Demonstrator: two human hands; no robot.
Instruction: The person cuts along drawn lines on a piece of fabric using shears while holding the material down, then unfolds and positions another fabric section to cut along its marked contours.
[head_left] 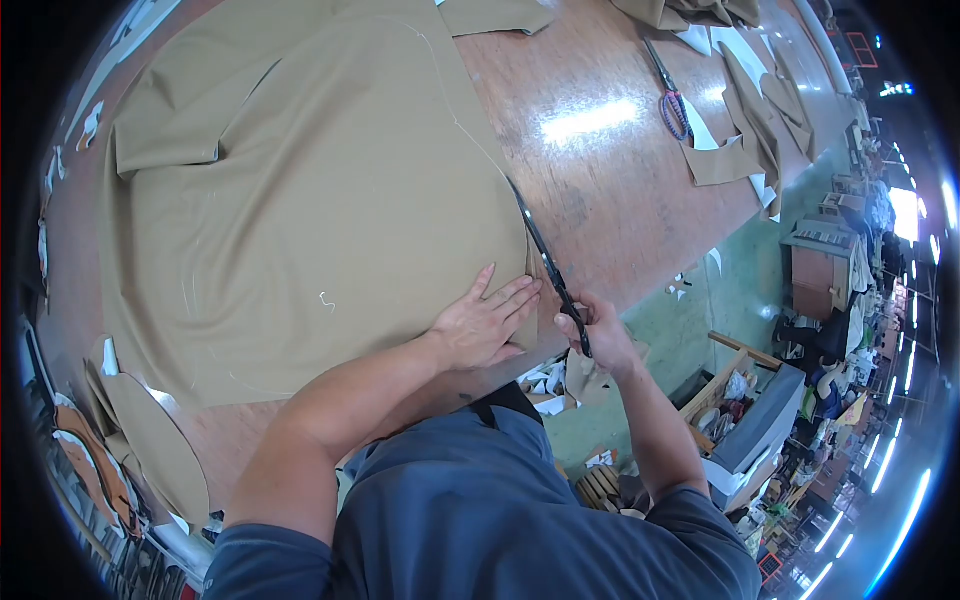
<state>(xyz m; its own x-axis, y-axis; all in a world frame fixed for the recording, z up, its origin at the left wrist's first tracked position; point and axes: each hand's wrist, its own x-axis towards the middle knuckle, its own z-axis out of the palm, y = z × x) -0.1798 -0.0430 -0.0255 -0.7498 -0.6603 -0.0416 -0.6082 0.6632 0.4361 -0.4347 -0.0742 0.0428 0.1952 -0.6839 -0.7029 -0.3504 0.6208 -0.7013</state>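
A large sheet of tan material (330, 190), creased at its left, lies over the wooden table (610, 200). Thin white chalk-like lines run across it, one of them curving near its right edge. My left hand (490, 322) rests flat on the material close to that edge, fingers spread. In my right hand (600, 335) are long black scissors (540, 245), gripped by the handles. Their blades point away from me along the material's right edge, and the tip meets the chalk line. My fingers partly hide the handles.
A second pair of scissors (675, 112) lies on the table at the far right, beside tan offcuts (725, 162) and white scraps. Another tan piece (160, 445) hangs at the lower left. Below the table edge, scraps (548, 385) and a grey-sided box (750, 430) stand on the green floor.
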